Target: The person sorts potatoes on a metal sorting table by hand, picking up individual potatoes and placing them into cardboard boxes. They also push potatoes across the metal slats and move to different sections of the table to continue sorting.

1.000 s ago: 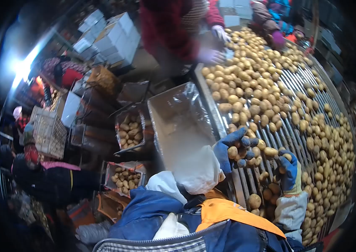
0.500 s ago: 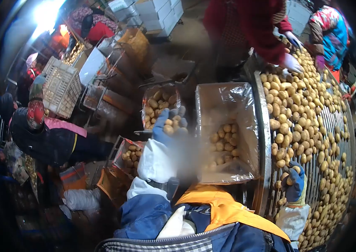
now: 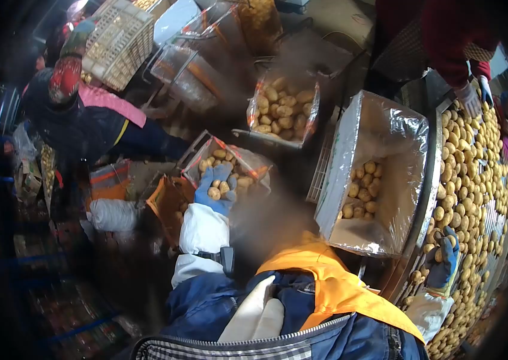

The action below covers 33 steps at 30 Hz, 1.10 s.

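My left hand (image 3: pixel 216 180), in a blue glove with a white sleeve cover, is over a plastic-lined box (image 3: pixel 261 173) of potatoes. Its fingers curl around a couple of potatoes (image 3: pixel 213 193), close above those in the box. On the other side, my right hand (image 3: pixel 444 267), also gloved in blue, is at the near edge of the slatted sorting table. A potato (image 3: pixel 439 254) is held in its bent fingers. Many loose potatoes (image 3: pixel 467 174) cover the table beside this hand.
A large lined carton (image 3: pixel 407 204) with potatoes inside stands against the table. Another lined box (image 3: pixel 284 139) of potatoes is farther ahead. At left a co-worker (image 3: pixel 74 120) holds a plastic crate (image 3: pixel 119 45). Another person's gloved hands (image 3: pixel 473 99) reach onto the table's far end.
My view has swung left. My left hand, with potatoes in it, has moved from the farther lined box to the nearer one. My right hand stays at the table edge holding a potato.
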{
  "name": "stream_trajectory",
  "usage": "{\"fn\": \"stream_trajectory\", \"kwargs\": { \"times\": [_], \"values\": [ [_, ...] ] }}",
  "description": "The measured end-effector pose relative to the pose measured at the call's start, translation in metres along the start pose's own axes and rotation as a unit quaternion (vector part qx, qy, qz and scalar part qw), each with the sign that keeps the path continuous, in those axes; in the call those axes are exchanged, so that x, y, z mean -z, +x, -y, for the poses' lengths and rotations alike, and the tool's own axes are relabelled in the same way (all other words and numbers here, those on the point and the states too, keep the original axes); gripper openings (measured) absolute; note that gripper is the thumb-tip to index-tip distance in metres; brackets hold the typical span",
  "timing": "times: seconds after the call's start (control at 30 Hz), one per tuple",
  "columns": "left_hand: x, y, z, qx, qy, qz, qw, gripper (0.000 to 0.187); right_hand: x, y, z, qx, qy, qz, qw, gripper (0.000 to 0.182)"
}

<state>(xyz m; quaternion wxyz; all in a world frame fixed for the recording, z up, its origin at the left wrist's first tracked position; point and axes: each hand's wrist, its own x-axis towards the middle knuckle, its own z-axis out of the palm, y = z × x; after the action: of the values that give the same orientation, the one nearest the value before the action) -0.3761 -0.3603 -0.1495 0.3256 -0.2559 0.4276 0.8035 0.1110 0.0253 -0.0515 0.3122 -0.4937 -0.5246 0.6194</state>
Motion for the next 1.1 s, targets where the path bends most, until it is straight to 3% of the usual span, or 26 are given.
{"fn": "stream_trajectory", "kwargs": {
  "times": [0.03, 0.1, 0.2, 0.3, 0.33, 0.37, 0.43, 0.5, 0.6, 0.63, 0.7, 0.73, 0.77, 0.83, 0.87, 0.93, 0.97, 1.0, 1.03, 1.07, 1.1],
  "values": [
    [0.006, -0.002, 0.001, -0.007, 0.009, 0.047, 0.999, 0.043, -0.004, -0.003, 0.009, -0.002, -0.027, 0.013, 1.0, 0.048],
    [0.008, -0.004, 0.001, 0.011, -0.02, 0.022, 0.999, 0.038, -0.011, 0.0, 0.013, -0.002, -0.058, 0.031, 0.998, 0.049],
    [0.025, 0.003, 0.006, 0.042, -0.159, 0.129, 0.978, 0.034, -0.024, -0.003, 0.013, 0.024, -0.024, 0.032, 0.999, 0.052],
    [-0.008, -0.013, 0.021, 0.051, -0.224, 0.133, 0.964, 0.034, -0.032, 0.0, 0.01, 0.002, 0.005, 0.064, 0.998, 0.05],
    [-0.048, -0.042, 0.022, 0.067, -0.174, 0.086, 0.979, 0.036, -0.048, 0.0, 0.019, -0.016, 0.027, 0.075, 0.997, 0.047],
    [-0.065, -0.052, 0.029, 0.083, -0.141, 0.143, 0.976, 0.037, -0.068, -0.001, 0.026, -0.033, 0.051, 0.085, 0.995, 0.045],
    [-0.112, -0.073, 0.048, 0.129, -0.105, 0.148, 0.975, 0.042, -0.11, -0.008, 0.042, 0.092, -0.09, 0.192, 0.973, 0.04],
    [-0.144, -0.076, 0.075, 0.21, -0.068, 0.211, 0.952, 0.044, -0.139, -0.013, 0.068, -0.04, 0.054, 0.271, 0.96, 0.034],
    [-0.181, -0.085, 0.134, 0.316, -0.009, 0.27, 0.91, 0.046, -0.175, -0.021, 0.091, -0.036, -0.081, 0.234, 0.968, 0.039],
    [-0.184, -0.082, 0.173, 0.242, 0.111, 0.312, 0.912, 0.047, -0.181, -0.025, 0.094, -0.022, -0.13, 0.229, 0.964, 0.044],
    [-0.188, -0.081, 0.23, 0.074, 0.333, 0.383, 0.859, 0.05, -0.18, -0.035, 0.118, 0.092, -0.368, 0.242, 0.893, 0.049],
    [-0.212, -0.102, 0.212, 0.257, 0.241, 0.378, 0.856, 0.05, -0.161, -0.025, 0.094, 0.185, -0.381, 0.262, 0.867, 0.052],
    [-0.238, -0.127, 0.19, 0.431, 0.145, 0.351, 0.819, 0.05, -0.153, -0.029, 0.102, 0.207, -0.436, 0.267, 0.834, 0.054],
    [-0.249, -0.138, 0.205, 0.436, 0.161, 0.326, 0.823, 0.052, -0.133, -0.045, 0.12, 0.097, -0.428, 0.199, 0.876, 0.057],
    [-0.251, -0.139, 0.214, 0.466, 0.128, 0.314, 0.817, 0.053, -0.125, -0.052, 0.13, 0.078, -0.474, 0.164, 0.862, 0.056],
    [-0.256, -0.14, 0.226, 0.5, 0.118, 0.334, 0.79, 0.053, -0.09, -0.053, 0.107, -0.023, -0.245, 0.079, 0.966, 0.052],
    [-0.257, -0.14, 0.231, 0.506, 0.125, 0.336, 0.784, 0.053, -0.074, -0.055, 0.103, -0.079, -0.102, 0.038, 0.991, 0.049],
    [-0.257, -0.14, 0.239, 0.494, 0.15, 0.335, 0.788, 0.053, -0.056, -0.062, 0.102, -0.076, -0.013, 0.032, 0.996, 0.044],
    [-0.259, -0.142, 0.245, 0.482, 0.174, 0.334, 0.791, 0.052, -0.029, -0.064, 0.072, 0.047, -0.033, 0.065, 0.996, 0.046],
    [-0.264, -0.155, 0.244, 0.477, 0.194, 0.314, 0.797, 0.053, -0.025, -0.071, 0.063, 0.012, 0.128, 0.043, 0.991, 0.049],
    [-0.253, -0.138, 0.259, 0.506, 0.174, 0.347, 0.77, 0.056, -0.02, -0.078, 0.056, -0.018, 0.285, 0.019, 0.958, 0.052]
  ]
}}
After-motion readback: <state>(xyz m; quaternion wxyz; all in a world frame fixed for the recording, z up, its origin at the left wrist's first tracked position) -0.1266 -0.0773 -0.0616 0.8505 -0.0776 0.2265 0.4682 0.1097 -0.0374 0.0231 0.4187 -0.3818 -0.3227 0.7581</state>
